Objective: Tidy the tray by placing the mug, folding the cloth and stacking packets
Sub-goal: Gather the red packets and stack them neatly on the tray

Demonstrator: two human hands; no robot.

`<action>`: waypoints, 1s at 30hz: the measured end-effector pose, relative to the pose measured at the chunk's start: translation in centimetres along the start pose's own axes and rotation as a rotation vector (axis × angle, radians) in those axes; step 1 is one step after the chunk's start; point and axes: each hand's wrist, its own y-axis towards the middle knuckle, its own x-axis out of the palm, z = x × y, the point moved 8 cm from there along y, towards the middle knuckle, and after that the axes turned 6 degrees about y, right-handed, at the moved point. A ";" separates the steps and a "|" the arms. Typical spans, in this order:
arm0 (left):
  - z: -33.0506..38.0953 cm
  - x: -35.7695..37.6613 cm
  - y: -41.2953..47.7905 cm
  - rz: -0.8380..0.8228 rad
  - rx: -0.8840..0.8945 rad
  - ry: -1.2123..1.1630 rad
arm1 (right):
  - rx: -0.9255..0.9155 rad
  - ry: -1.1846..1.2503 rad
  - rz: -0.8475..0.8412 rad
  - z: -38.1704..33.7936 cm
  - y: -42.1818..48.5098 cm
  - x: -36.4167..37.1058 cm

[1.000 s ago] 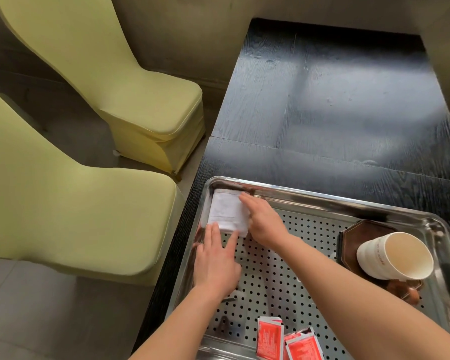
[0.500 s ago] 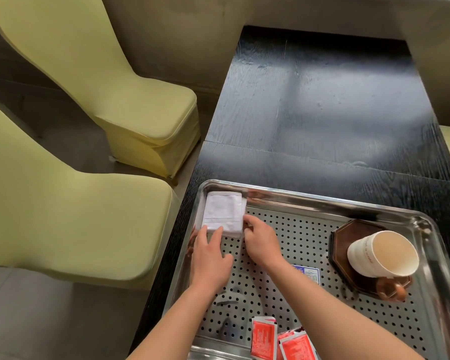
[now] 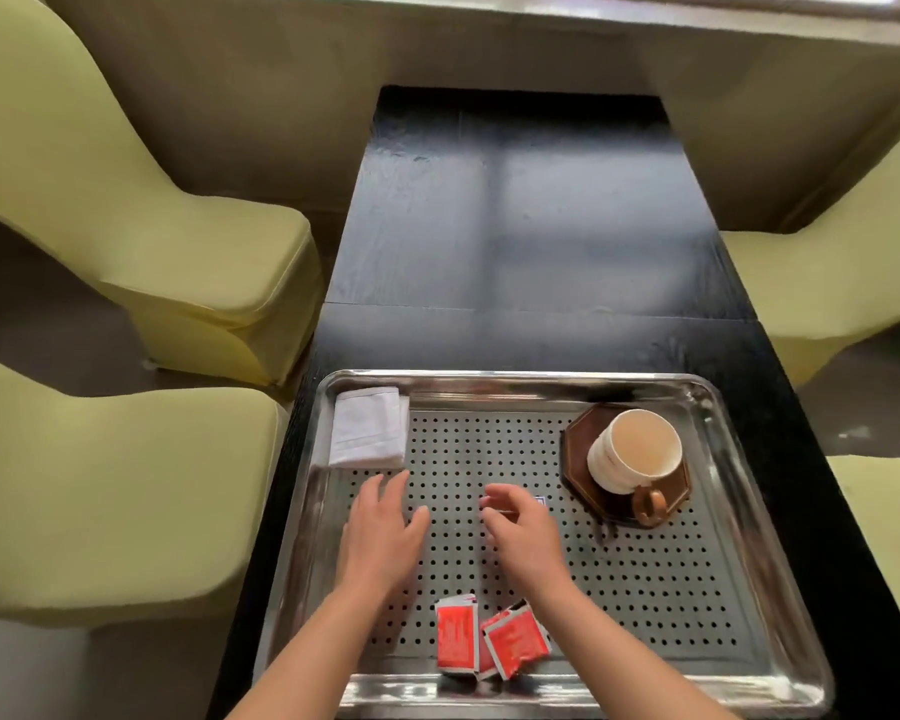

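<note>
Stainless steel, perforated across its floor, the tray (image 3: 749, 605) fills the lower middle of the frame on the black table (image 3: 541, 226). We judge two steps done: the white cloth (image 3: 367, 428) lies folded in the tray's upper left corner, and the mug (image 3: 632, 452) sits on its brown coaster (image 3: 580, 459) at the upper right. The red packets (image 3: 484, 639) lie loose and overlapping near the bottom rim, not yet stacked; one more seems half hidden under our right hand (image 3: 520, 532). Our left hand (image 3: 383, 527) hovers open and empty; the right is open, fingers curled, gripping nothing that we can see. The tray's centre is bare for stacking, its raised rim bounding every side.
</note>
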 end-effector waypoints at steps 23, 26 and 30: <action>14.6 10.8 -0.9 -0.277 -0.195 -0.630 | -0.065 -0.159 0.386 1.4 -1.7 -18.0; 15.7 11.3 0.0 -0.279 -0.187 -0.611 | -0.030 -0.211 0.413 1.1 -0.8 -18.7; 16.6 11.9 1.1 -0.286 -0.193 -0.588 | 0.011 -0.245 0.389 1.1 0.0 -19.1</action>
